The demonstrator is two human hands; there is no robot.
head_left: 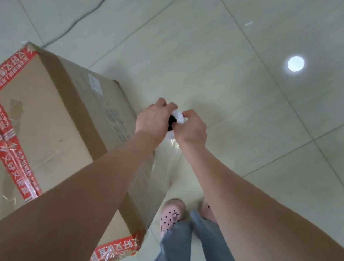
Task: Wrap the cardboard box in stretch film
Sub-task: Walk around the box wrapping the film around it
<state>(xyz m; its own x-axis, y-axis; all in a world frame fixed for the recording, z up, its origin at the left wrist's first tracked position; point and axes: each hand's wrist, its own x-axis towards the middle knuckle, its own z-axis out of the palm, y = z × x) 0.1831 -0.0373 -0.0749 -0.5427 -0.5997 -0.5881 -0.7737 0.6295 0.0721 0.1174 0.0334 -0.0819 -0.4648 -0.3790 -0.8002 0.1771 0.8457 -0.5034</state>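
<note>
The white stretch film roll with a dark core [179,116] is mostly hidden between the left hand [154,116] and right hand [192,128]. The brown cardboard box with red printed tape [54,114] runs off the left and bottom edges; its side print [119,121] is too blurred to read.

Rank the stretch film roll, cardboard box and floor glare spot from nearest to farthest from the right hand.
1. stretch film roll, gripped at its end by the right hand.
2. cardboard box, to the left, beyond the left hand.
3. glare spot, far ahead on the right.
</note>
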